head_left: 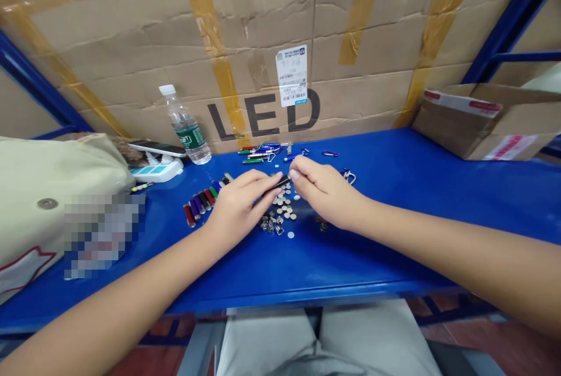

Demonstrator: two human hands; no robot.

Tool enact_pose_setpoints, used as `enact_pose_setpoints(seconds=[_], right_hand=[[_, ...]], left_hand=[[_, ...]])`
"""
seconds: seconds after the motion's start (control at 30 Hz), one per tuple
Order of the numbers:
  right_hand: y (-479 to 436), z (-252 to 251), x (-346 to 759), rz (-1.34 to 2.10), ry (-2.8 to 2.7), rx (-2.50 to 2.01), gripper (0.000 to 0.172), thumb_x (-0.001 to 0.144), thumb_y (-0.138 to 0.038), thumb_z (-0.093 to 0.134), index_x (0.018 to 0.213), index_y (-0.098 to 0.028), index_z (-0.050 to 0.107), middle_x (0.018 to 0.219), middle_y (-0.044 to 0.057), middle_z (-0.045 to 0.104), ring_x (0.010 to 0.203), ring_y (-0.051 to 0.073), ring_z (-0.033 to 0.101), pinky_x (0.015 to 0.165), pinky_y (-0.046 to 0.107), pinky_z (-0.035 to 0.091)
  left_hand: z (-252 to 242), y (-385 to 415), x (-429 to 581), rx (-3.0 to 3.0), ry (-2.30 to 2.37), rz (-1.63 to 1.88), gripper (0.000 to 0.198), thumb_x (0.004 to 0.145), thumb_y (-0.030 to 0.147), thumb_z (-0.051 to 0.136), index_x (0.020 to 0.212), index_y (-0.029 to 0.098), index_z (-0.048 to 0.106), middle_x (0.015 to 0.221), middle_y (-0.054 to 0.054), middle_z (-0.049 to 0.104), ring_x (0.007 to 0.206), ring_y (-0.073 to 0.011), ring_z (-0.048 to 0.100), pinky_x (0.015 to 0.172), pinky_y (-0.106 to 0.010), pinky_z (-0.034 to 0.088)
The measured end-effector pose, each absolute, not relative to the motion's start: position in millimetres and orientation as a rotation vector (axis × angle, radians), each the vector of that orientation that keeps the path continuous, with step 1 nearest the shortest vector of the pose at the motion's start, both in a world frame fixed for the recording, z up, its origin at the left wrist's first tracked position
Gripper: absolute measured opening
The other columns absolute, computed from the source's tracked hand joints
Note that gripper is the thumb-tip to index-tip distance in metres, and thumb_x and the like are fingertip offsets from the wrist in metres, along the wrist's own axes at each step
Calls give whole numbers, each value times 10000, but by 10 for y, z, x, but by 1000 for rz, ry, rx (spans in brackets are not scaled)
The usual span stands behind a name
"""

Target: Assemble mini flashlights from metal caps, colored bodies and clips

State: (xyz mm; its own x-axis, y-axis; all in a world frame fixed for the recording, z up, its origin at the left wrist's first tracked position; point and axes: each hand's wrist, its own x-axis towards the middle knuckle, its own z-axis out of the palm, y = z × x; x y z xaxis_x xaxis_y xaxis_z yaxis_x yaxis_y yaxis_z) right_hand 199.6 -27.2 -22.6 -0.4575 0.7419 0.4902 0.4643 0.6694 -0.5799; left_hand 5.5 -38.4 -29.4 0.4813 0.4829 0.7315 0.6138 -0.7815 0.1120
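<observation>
A slim black flashlight tube [280,182] lies between my two hands above the blue table. My left hand [236,203] pinches it between thumb and fingers from the left. At its right end, the closed fingers of my right hand [322,192] grip it; any small part inside them is hidden. Loose button cells [287,210] are scattered below the hands, next to a cluster of small metal end caps [272,224]. Left of my left hand, coloured tubes [204,199] lie in a slanting row, partly covered by the hand. Keychain flashlights with carabiners [260,152] are heaped behind.
A water bottle [188,127] stands at the back left by a white power strip [158,170] and a phone [158,148]. A pale bag [56,189] takes up the left side. An open carton [486,121] sits back right. A big cardboard box [263,31] walls the rear.
</observation>
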Motion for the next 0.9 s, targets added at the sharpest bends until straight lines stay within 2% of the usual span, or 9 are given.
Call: enact_pose_setpoints(seconds=[0.13,0.23,0.33,0.4,0.5,0.6,0.73,0.83,0.9], right_hand=[[-262,-272,1939,759,-1980,-970,253,928,-311,348,693,-222,323,587,-46,434,548,114,405,556,252,335],[-241,-288,1905,1118,-1848,-1005,239,921,-306,341,697,-225,315,519,-69,401,451,97,344,480,238,302],[-210,-251,1929,1351,-1813,-1065,220,918,-274,284,703,-231,301,473,-82,353,386,96,284,425,240,258],[-177,-210,1992,1178,-1982,-1095,264,931,-296,260,689,-223,334,482,-59,392,411,105,341,454,248,284],[-119,-161,2124,431,-2364,-1064,331,944,-371,302,703,-194,446,594,13,534,541,135,466,542,262,300],[-85,-158,2215,-106,-2620,-923,317,945,-362,329,781,-178,529,677,46,596,571,149,488,550,270,249],[-113,-207,2182,-98,-2610,-829,377,965,-353,275,752,-179,533,642,30,571,561,142,465,560,269,238],[-175,-239,2093,136,-2481,-881,387,965,-342,273,676,-186,477,616,6,529,569,131,438,573,265,257],[-213,-249,2038,345,-2369,-924,398,959,-351,285,624,-190,427,599,-9,501,571,119,428,578,257,278]], left_hand=[[-311,-334,-20,-2415,-725,-922,277,909,184,494,1154,185,625,990,-90,701,900,-180,640,751,-311,503],[-284,-314,-44,-2430,-673,-766,290,922,159,447,1143,196,630,1036,-101,699,912,-202,647,727,-339,501],[-259,-301,-4,-2490,-711,-777,274,921,175,450,1106,193,652,1017,-101,702,884,-197,650,721,-339,506],[-253,-284,31,-2570,-841,-901,250,907,235,499,1088,185,664,969,-94,703,863,-186,646,737,-326,512],[-254,-253,47,-2785,-1157,-1079,272,873,338,557,1068,196,683,925,-66,700,836,-170,643,768,-305,522],[-260,-245,22,-2986,-1381,-1112,310,850,389,578,1081,213,687,972,-58,701,840,-179,653,759,-300,531],[-261,-302,18,-2989,-1309,-1142,259,848,338,592,1040,206,704,911,-55,702,807,-171,646,748,-295,522],[-265,-352,35,-2849,-1150,-1199,194,842,286,609,977,196,715,829,-48,698,752,-154,636,719,-279,516],[-278,-363,28,-2736,-1015,-1202,177,853,266,597,974,194,704,845,-55,704,763,-152,641,723,-280,515]])
